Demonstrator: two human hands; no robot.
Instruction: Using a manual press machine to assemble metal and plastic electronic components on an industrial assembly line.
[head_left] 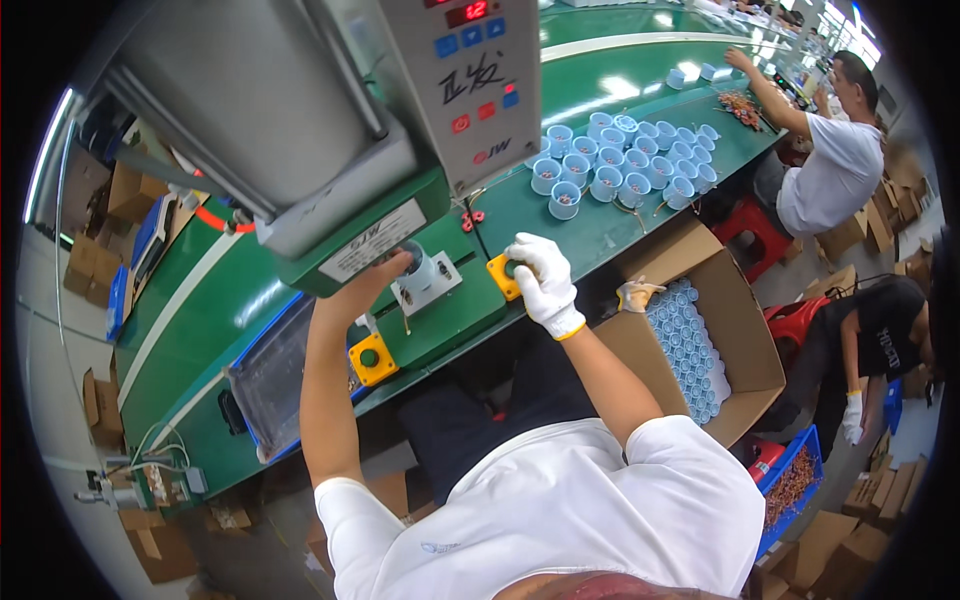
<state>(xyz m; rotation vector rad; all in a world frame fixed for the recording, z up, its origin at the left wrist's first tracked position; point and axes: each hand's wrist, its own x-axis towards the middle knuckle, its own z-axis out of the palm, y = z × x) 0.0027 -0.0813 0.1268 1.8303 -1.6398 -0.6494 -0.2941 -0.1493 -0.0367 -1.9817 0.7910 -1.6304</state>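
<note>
My bare left hand (380,283) reaches under the press head (365,225), its fingers against a light-blue plastic cup (424,278) standing in a metal fixture (440,290). The press head hides part of that hand and the cup's top. My right hand (545,285), in a white knit glove, is closed at a yellow push-button box (504,277), fingers curled over its dark green button. A second yellow button box (373,360) sits left of the fixture, below my left forearm.
Many light-blue cups (605,183) stand on the green bench to the right. A cardboard box (745,370) holds stacked cups. A blue-rimmed tray (285,370) lies left. One co-worker (830,165) sits at the far right; another person (880,340) is nearer, beside a blue bin (790,490).
</note>
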